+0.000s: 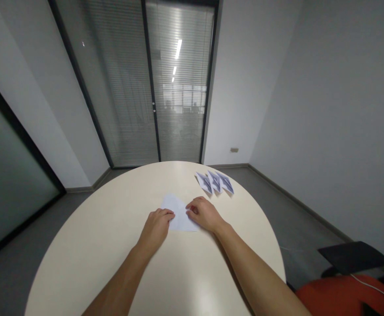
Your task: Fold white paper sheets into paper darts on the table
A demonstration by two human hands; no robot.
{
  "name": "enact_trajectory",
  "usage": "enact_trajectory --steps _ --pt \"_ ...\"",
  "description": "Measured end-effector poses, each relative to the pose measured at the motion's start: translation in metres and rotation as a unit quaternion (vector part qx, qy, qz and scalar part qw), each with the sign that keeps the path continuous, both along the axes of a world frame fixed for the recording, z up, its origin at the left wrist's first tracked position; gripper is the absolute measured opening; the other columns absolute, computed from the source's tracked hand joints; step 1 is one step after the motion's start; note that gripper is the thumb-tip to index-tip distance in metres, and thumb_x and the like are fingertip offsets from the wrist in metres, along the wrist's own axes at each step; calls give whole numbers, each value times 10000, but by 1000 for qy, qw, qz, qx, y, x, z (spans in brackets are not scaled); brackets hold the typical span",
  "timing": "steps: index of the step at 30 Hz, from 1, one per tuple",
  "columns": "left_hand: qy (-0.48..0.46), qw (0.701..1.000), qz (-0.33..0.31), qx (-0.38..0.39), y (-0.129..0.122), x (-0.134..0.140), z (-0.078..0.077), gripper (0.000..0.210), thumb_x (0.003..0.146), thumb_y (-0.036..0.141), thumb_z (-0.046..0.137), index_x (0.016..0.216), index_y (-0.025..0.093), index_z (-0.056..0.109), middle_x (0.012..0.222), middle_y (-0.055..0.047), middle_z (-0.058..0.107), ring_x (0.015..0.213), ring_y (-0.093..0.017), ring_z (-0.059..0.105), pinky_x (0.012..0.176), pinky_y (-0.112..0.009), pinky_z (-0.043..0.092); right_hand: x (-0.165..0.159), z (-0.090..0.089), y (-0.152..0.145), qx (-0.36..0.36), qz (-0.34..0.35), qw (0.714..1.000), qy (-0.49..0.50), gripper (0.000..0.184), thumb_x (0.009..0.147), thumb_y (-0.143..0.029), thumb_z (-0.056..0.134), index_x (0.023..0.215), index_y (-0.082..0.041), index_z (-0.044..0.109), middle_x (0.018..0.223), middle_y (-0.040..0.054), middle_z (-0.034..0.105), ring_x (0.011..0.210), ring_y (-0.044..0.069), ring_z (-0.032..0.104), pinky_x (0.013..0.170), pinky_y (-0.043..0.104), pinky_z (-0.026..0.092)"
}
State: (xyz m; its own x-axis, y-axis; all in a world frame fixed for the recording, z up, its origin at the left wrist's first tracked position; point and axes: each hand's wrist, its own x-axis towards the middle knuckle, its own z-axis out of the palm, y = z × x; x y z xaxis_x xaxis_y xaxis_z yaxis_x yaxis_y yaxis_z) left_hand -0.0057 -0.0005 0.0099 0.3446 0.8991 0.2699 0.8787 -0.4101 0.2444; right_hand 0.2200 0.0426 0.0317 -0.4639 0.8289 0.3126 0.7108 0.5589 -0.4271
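Observation:
A white sheet of paper (pixel 182 221) lies on the round table, its far edge coming to a blunt point and its near edge straight. My left hand (pixel 157 224) is closed at the paper's left edge, thumb and fingers together on it. At the right edge, my right hand (pixel 205 214) has its fingers curled on the paper, a small gap showing between thumb and forefinger. How firmly each hand pinches the edge is hard to see. Beyond my right hand stand three folded paper pieces (pixel 214 182), side by side and slightly overlapping, with grey shading on their folds.
The cream round table (pixel 113 245) fills the foreground. At lower right are a red chair seat (pixel 336 296) and a black flat panel (pixel 354 257) with a thin white cable. Glass partitions with blinds (pixel 182 140) stand behind the table, and grey walls rise at both sides.

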Motion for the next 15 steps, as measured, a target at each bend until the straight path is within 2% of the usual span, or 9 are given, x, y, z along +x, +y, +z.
enact_trajectory --steps 2,5,10,15 --pt "-1 1000 5 5 -1 0 1 356 946 90 493 1142 219 760 1220 -58 744 1142 -236 646 1025 -405 469 -1 1 -1 -11 -6 1000 17 200 880 -199 622 992 -195 788 902 71 745 942 220 653 850 302 492" --pt "-11 1000 9 6 -4 2 1 299 988 237 515 1185 201 737 1264 -88 722 1190 -251 638 1056 -421 453 -2 -1 -1 -28 10 999 43 221 873 -173 619 1003 -197 796 952 77 742 911 194 665 847 283 500" --pt "-36 999 2 -3 -10 4 2 412 965 432 573 1274 184 686 1390 -131 639 1290 -301 581 1118 -465 415 -4 -2 -2 -40 75 994 74 205 881 -193 641 1014 -203 797 986 82 732 887 174 673 874 286 512" --pt "-54 998 -12 -19 -11 2 1 475 974 485 532 1297 162 662 1423 -153 601 1319 -313 549 1146 -473 394 -3 -4 0 -16 82 994 74 236 868 -138 620 1010 -213 793 958 66 745 977 209 658 909 325 512"
